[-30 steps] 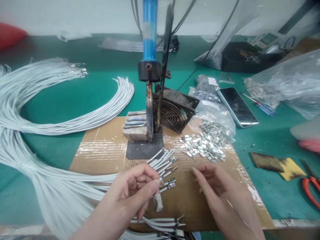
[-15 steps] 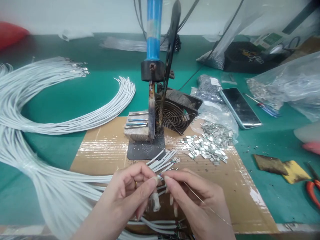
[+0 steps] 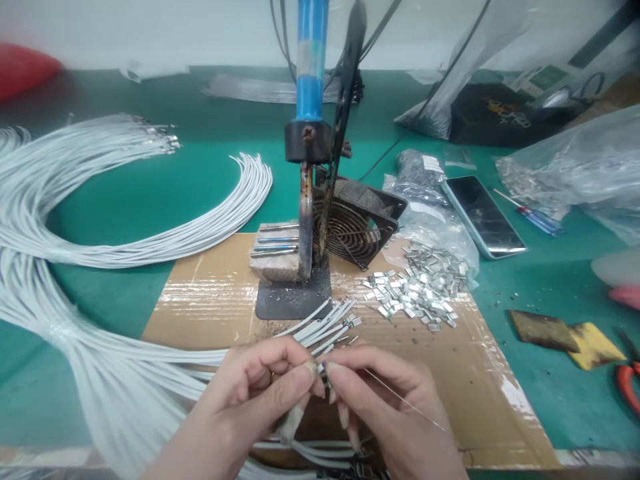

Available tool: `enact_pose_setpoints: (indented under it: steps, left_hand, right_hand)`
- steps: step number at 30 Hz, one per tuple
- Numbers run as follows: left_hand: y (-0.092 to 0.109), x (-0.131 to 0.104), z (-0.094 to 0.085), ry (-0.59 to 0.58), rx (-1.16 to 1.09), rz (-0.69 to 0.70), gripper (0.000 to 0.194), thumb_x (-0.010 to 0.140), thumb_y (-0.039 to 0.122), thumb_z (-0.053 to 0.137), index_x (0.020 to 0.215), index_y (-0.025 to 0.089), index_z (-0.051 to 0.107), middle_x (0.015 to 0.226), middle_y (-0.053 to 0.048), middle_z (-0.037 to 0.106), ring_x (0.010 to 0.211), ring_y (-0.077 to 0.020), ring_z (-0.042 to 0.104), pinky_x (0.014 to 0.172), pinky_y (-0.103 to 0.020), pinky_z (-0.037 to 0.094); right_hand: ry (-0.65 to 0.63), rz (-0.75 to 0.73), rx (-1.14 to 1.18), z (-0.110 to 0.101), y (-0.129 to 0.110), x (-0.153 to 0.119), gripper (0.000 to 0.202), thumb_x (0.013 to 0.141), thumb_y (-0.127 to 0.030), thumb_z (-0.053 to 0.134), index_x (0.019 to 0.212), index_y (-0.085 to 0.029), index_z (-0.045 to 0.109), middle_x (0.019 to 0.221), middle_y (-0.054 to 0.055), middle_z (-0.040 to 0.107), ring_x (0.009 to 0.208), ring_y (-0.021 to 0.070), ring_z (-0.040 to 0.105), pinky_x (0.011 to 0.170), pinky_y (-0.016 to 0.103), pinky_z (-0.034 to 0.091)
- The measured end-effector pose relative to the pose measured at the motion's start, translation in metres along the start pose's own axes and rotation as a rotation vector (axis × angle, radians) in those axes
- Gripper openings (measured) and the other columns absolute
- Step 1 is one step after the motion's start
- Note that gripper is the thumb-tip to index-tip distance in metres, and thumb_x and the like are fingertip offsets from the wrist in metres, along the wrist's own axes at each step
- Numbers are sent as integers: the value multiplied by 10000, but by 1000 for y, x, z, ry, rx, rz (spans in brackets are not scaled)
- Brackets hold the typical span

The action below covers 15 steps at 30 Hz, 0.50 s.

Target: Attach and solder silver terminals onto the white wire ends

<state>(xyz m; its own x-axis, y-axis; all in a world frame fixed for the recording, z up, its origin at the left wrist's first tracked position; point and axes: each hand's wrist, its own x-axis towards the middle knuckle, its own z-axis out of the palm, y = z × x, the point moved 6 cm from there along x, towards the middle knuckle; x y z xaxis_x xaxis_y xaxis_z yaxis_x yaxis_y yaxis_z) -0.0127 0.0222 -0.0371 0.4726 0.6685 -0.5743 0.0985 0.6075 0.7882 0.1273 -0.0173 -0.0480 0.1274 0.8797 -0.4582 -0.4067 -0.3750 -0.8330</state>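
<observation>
My left hand (image 3: 265, 393) is closed, its thumb and forefinger pinching the small end of a cable (image 3: 321, 367). White and dark bits show there, but the fingertips cover most of it. From the other side, my right hand (image 3: 390, 400) pinches the same tiny end. A thin silvery wire (image 3: 406, 402) runs across the right hand's fingers. Under the left fingers hangs a whitish wrapped piece (image 3: 291, 424), partly hidden. Just beyond my hands lie white cables (image 3: 320, 327) with small metal connectors (image 3: 353, 321) at some tips.
A blue-handled soldering iron (image 3: 310, 87) stands upright over a block (image 3: 273, 267), beside a dirty fan (image 3: 350, 227). Loose metal connectors (image 3: 415, 293) are heaped on the cardboard (image 3: 200, 300). Cable bundles (image 3: 125, 253) fill the left; a phone (image 3: 483, 217), sponges (image 3: 543, 330) and orange-handled pliers (image 3: 627, 383) lie right.
Both hands have dropped slightly toward me, still pinching at the same spot. The whitish piece under the left fingers has swung left. The view has shifted a little.
</observation>
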Motion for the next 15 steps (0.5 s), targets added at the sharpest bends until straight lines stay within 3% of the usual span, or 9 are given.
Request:
enact_pose_setpoints:
  steps: [4,7,10,13,15]
  left_hand:
    - [0,-2,1,-27,25,36,400,873,546,740,756,168,690,679,-16,588,639,-137,440,608,-277,273]
    - [4,-4,3,-14,50,28,387,860,528,754,739,168,678,676,-10,602,634,-136,425,603,-277,262]
    - [10,-5,3,24,111,19,368,819,469,801,690,162,645,650,15,556,644,-132,411,592,-258,266]
    - [11,-5,4,29,148,-13,335,795,415,817,679,165,625,625,46,485,600,-109,357,548,-247,220]
    - [10,-6,4,14,146,-25,324,790,397,820,681,172,613,618,62,445,574,-98,316,529,-252,180]
  right_hand:
    - [-49,14,-15,-1,1,0,263,765,-484,866,775,-222,858,660,26,676,502,77,534,440,158,437]
    - [-68,-18,-59,-3,-5,-3,193,753,-436,881,798,-249,871,671,23,670,530,73,540,469,155,429]
    - [-80,-130,-177,-8,-17,-6,57,802,-332,848,830,-290,874,689,13,677,567,76,551,495,156,419]
    - [-147,-276,-316,-9,-30,-9,121,880,-278,776,913,-342,873,710,7,702,576,92,578,501,184,426]
    - [-177,-258,-323,-9,-30,-8,114,875,-292,779,913,-338,875,705,14,700,571,98,579,496,191,431]
